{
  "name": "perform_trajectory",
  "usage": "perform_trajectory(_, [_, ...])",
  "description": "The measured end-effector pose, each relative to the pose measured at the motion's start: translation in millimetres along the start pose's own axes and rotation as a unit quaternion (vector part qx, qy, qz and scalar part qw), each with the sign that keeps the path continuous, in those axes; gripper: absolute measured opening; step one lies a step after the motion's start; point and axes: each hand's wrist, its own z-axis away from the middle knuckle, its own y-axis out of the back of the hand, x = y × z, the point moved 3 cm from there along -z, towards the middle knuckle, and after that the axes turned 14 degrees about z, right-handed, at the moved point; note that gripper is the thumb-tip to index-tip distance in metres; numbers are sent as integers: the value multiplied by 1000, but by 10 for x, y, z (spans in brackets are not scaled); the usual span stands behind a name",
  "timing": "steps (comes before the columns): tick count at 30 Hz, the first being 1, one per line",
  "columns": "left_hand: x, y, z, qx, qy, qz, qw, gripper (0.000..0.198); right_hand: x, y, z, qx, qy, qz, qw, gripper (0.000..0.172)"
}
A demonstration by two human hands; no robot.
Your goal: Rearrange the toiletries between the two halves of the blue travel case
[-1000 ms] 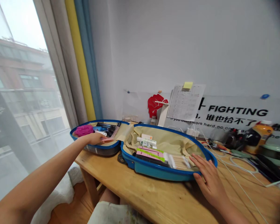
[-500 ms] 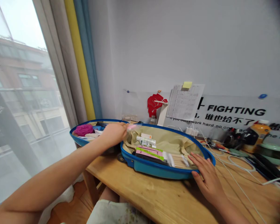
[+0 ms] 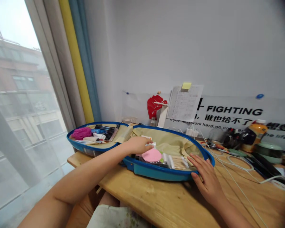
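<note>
A small blue suitcase lies open on the wooden desk point(image 3: 156, 202), both halves lined in beige. My left hand point(image 3: 137, 144) reaches into its right half point(image 3: 156, 172), fingers curled on a pink round pad point(image 3: 152, 155) that rests over the flat packets there. A clear box of wooden swabs point(image 3: 178, 162) lies just right of the pad. Lying flat with fingers spread, my right hand point(image 3: 205, 177) rests on that half's near right rim. The left half point(image 3: 85, 147) holds a magenta puff point(image 3: 81, 133), tubes and dark cosmetics.
White cables point(image 3: 237, 164) trail across the desk on the right. An orange bottle point(image 3: 254, 134), a green bowl point(image 3: 269, 151) and small tools crowd the back right. A paper sheet point(image 3: 184, 103) hangs on the wall. A window and curtains stand at the left.
My left hand picked up the pink pad in the left half and carried it right into the right half. My right hand stayed on the rim.
</note>
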Motion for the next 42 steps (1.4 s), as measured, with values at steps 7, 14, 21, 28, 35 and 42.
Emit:
perform_trajectory(7, [-199,-287,-278,-79,-26,16,996,74,3,0,2,2,4,0,1000,45])
perform_trajectory(14, [-249,-413,-342,-177,-89,57,979,89,-15,25,-7,9,16,8,1000,46])
perform_trajectory(21, [-390,-386,-280,-197,-115,121,966,87,-13,22,-10,32,15,7,999,44])
perform_trajectory(28, [-453,-400,-278,-164,-121,143,969,90,26,-21,10,6,12,10,1000,46])
perform_trajectory(35, [-1029,179,-90,138,-19,145,980,47,14,-10,11,22,22,16,999,45])
perform_trajectory(42, [-2389,551,498,262,246,15,933,48,33,-39,29,28,28,17,999,46])
